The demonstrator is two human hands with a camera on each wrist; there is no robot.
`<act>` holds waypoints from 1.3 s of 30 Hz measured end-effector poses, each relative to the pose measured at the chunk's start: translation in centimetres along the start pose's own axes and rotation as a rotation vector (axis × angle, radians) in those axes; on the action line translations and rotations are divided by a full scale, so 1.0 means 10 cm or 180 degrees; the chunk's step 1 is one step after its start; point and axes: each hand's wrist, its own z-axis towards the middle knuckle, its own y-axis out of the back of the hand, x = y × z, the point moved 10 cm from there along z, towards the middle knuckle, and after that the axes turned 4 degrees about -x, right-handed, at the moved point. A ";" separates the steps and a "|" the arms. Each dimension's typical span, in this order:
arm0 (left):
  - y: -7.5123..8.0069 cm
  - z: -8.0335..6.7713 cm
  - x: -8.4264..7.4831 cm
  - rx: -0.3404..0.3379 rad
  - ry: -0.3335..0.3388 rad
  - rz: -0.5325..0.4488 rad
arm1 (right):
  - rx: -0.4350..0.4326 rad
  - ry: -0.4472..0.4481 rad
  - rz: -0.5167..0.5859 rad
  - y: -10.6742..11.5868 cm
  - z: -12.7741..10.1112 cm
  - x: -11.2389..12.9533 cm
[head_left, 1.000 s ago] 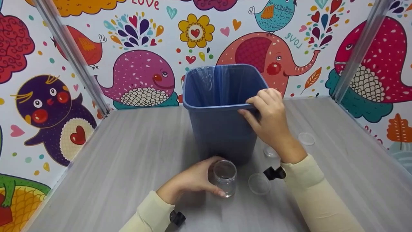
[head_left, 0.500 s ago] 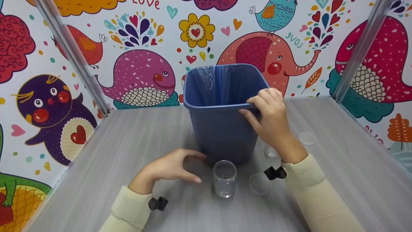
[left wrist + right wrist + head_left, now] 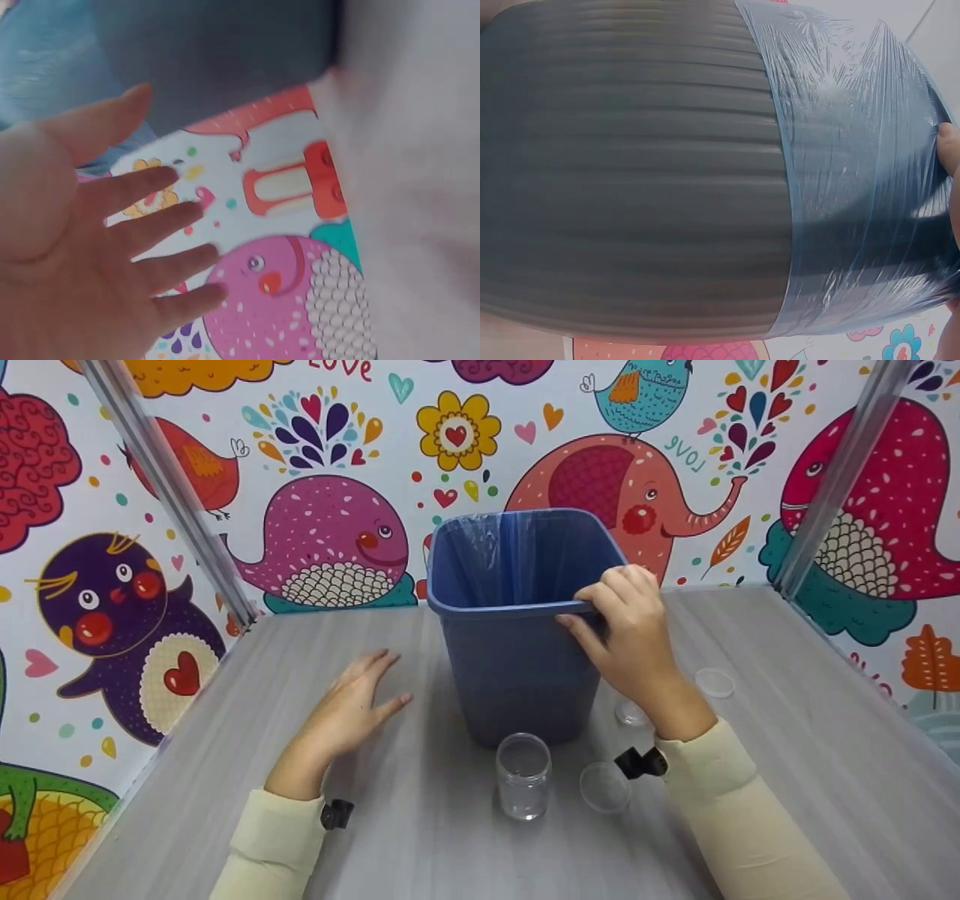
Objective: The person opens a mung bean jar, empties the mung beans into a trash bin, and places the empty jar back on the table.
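In the head view my right hand (image 3: 630, 622) grips the front right rim of a blue waste bin (image 3: 517, 675), thumb outside and fingers over the edge. A thin clear blue bin liner (image 3: 855, 142) is folded over the bin's top in the right wrist view. My left hand (image 3: 341, 716) hovers over the table left of the bin, holding nothing. Its fingers are spread and straight in the left wrist view. A clear jar (image 3: 523, 793) without a lid stands in front of the bin, apart from both hands.
A clear round lid (image 3: 605, 789) lies right of the jar. Behind the right wrist, another clear container (image 3: 630, 714) is partly hidden. A second clear lid (image 3: 715, 682) lies farther right on the grey table (image 3: 300, 645). Printed walls and metal posts (image 3: 836, 487) bound the space.
My left hand has let go of the jar and moved left and away, its fingers spreading. The jar stays upright in place. My right hand and the bin have hardly moved.
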 end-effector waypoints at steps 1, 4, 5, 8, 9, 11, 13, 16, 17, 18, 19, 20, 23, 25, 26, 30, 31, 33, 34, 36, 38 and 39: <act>0.02 0.01 0.03 -0.0053 0.0014 0.0066 | 0.0001 0.0000 0.0001 0.00 0.00 0.00; 0.06 0.05 0.13 -0.0150 0.0073 0.0183 | 0.0004 0.0008 0.0006 -0.01 0.00 0.00; 0.06 0.06 0.17 -0.0156 0.0118 0.0207 | 0.0003 0.0012 0.0006 -0.01 0.00 0.00; 0.08 0.08 0.29 -0.0187 0.0195 0.0296 | -0.0006 0.0022 0.0014 -0.01 0.00 0.01; 0.09 0.09 0.33 -0.0187 0.0220 0.0326 | -0.0006 0.0021 0.0012 -0.01 0.00 0.01; 0.10 0.09 0.42 -0.0172 0.0265 0.0421 | -0.0005 0.0017 0.0010 -0.01 0.00 0.01; 0.12 0.09 0.51 -0.0155 0.0303 0.0507 | 0.0004 0.0007 -0.0001 -0.01 0.00 0.00; 0.14 0.07 0.61 -0.0113 0.0377 0.0640 | 0.0013 -0.0002 -0.0008 -0.01 0.00 0.00; 0.15 0.07 0.64 -0.0102 0.0394 0.0673 | 0.0015 -0.0006 -0.0007 -0.01 0.00 0.00; 0.15 0.06 0.65 -0.0088 0.0408 0.0692 | 0.0016 -0.0010 -0.0004 -0.01 0.00 0.00; 0.15 0.06 0.66 -0.0075 0.0415 0.0710 | 0.0016 -0.0015 -0.0001 -0.01 0.00 0.00; 0.15 0.06 0.67 -0.0069 0.0417 0.0727 | 0.0016 -0.0019 0.0000 -0.01 0.00 0.00; 0.14 0.07 0.66 -0.0052 0.0392 0.0742 | 0.0010 -0.0024 0.0000 0.01 0.00 0.00; 0.12 0.07 0.64 -0.0044 0.0372 0.0754 | 0.0011 -0.0022 -0.0008 0.02 0.00 0.00; 0.12 0.08 0.64 -0.0045 0.0369 0.0763 | 0.0022 -0.0014 -0.0023 0.02 0.00 0.00; 0.10 0.07 0.65 -0.0030 0.0385 0.0781 | 0.0100 0.0010 -0.0060 0.01 0.00 0.01; 0.10 0.07 0.66 -0.0030 0.0392 0.0786 | 0.0123 0.0017 -0.0072 0.00 0.00 0.01; 0.10 0.07 0.66 -0.0031 0.0399 0.0776 | 0.0147 0.0029 -0.0087 -0.01 0.00 0.02; 0.10 0.06 0.66 -0.0033 0.0397 0.0777 | 0.0147 0.0034 -0.0092 -0.01 0.00 0.02; 0.11 0.06 0.66 -0.0034 0.0389 0.0770 | 0.0115 0.0040 -0.0076 0.00 0.01 0.03; 0.11 0.06 0.64 -0.0041 0.0375 0.0769 | 0.0060 0.0040 -0.0040 0.01 0.01 0.03; 0.11 0.06 0.63 -0.0048 0.0370 0.0771 | 0.0035 0.0040 -0.0022 0.01 0.01 0.03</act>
